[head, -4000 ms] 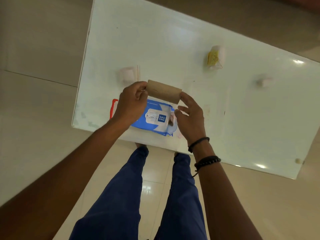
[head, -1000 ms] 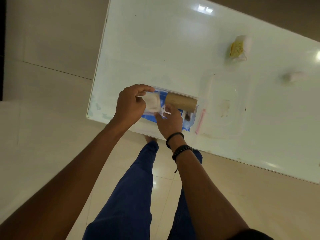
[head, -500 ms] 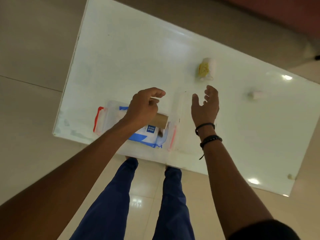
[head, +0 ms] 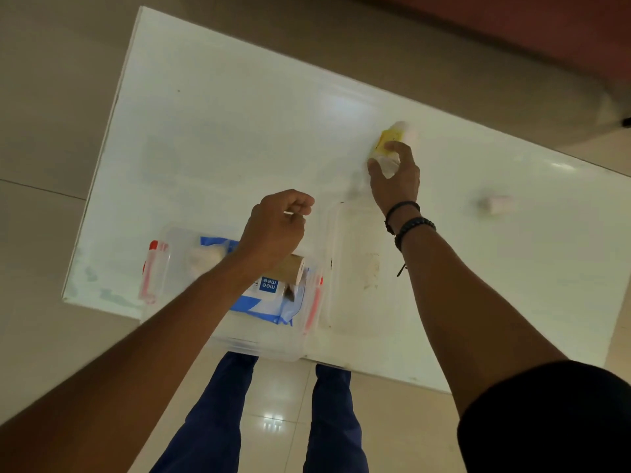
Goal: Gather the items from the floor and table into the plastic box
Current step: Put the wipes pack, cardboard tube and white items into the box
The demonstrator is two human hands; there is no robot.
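The clear plastic box point(head: 164, 268) with red latches stands at the near edge of the white table point(head: 239, 131). Inside it lie a blue and white wipes pack point(head: 266, 302), a brown cardboard tube point(head: 290, 268) and a white bundle point(head: 205, 259). My left hand point(head: 276, 227) hovers above the box, fingers loosely curled, holding nothing. My right hand point(head: 396, 179) is stretched to the table's middle, fingers wrapped around a yellow and white packet point(head: 392, 141). A small white item point(head: 495, 204) lies further right.
The box's clear lid point(head: 355, 268) lies flat just right of the box. Beige tiled floor point(head: 41, 131) surrounds the table. My legs in blue trousers point(head: 211, 421) stand against the table's near edge. A dark red surface point(head: 512, 29) fills the far right corner.
The cardboard tube went from my hands into the box. My right hand left the box, reached forward across the table and closed around the yellow packet. My left hand lifted slightly above the box.
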